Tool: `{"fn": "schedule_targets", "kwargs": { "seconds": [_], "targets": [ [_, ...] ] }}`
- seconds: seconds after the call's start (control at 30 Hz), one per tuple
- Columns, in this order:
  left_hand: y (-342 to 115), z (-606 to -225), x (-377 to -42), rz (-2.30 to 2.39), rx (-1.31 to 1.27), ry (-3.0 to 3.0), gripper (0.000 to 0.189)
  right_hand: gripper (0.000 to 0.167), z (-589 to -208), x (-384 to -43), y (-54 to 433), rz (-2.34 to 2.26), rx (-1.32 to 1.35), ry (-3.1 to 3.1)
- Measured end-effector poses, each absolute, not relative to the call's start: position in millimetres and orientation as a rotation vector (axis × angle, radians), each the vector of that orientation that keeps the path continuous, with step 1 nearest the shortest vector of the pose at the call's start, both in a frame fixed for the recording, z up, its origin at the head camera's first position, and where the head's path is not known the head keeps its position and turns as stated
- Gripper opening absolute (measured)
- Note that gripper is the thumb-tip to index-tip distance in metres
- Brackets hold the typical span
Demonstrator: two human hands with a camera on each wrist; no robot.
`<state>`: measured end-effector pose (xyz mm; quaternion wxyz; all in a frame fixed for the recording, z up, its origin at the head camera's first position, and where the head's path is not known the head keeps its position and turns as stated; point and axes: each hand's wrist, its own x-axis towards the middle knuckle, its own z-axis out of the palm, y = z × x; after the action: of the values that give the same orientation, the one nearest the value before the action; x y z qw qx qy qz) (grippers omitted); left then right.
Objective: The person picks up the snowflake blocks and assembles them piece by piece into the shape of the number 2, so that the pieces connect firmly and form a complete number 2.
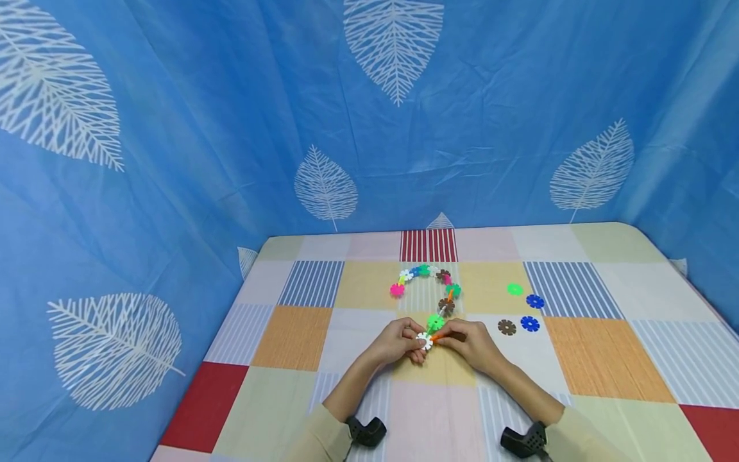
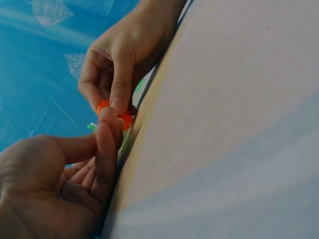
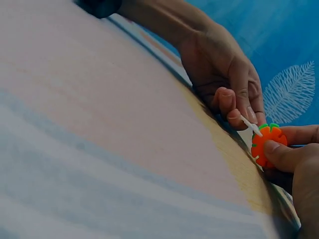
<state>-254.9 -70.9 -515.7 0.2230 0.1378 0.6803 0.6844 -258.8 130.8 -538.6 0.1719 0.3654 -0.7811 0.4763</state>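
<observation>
My left hand [image 1: 397, 341] pinches a white notched plastic disc [image 1: 426, 341] near the front of a curved chain of interlocking discs. With thumb and fingers, my right hand [image 1: 470, 343] pinches an orange notched disc [image 3: 261, 144]. In the right wrist view the orange disc stands against the edge of the white one; how deeply they are joined I cannot tell. A bright green disc [image 1: 435, 322] sits just beyond both hands. From there the chain curves away through a brown disc [image 1: 446, 305] and round to a pink disc [image 1: 397, 290] at its far-left end.
Right of the chain lie loose discs: a light green one [image 1: 515, 289], two blue ones, the farther [image 1: 535, 301] and the nearer [image 1: 530, 323], and a brown one [image 1: 507, 327]. A patchwork cloth [image 1: 300, 333] covers the table. Blue leaf-printed curtains [image 1: 491, 128] hang behind and beside it.
</observation>
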Motion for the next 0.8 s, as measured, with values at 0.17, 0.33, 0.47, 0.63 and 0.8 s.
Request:
{"fn": "schedule_targets", "kwargs": {
  "seconds": [0.17,0.33,0.47,0.63,0.8],
  "targets": [
    [-69.6,-514.5,-255.3,1.856,0.380,1.890,0.017,0.021,-537.5,-257.7,131.1,1.333,1.056,-2.219],
    [-67.6,-514.2,-253.8,1.876,0.320,1.926,0.015,0.016,-533.2,-254.0,133.2,1.244,0.980,-2.322],
    [-64.8,-515.4,-253.5,1.828,0.300,1.966,0.015,0.020,-528.5,-252.3,156.4,1.062,0.910,-2.354],
    [-63.2,-515.6,-253.5,1.770,0.319,2.043,0.017,0.030,-526.0,-254.4,207.6,0.800,0.604,-2.360],
    [-63.7,-517.0,-253.9,1.762,0.318,2.075,0.017,0.030,-528.4,-253.9,237.2,0.631,0.563,-2.430]
  ]
}}
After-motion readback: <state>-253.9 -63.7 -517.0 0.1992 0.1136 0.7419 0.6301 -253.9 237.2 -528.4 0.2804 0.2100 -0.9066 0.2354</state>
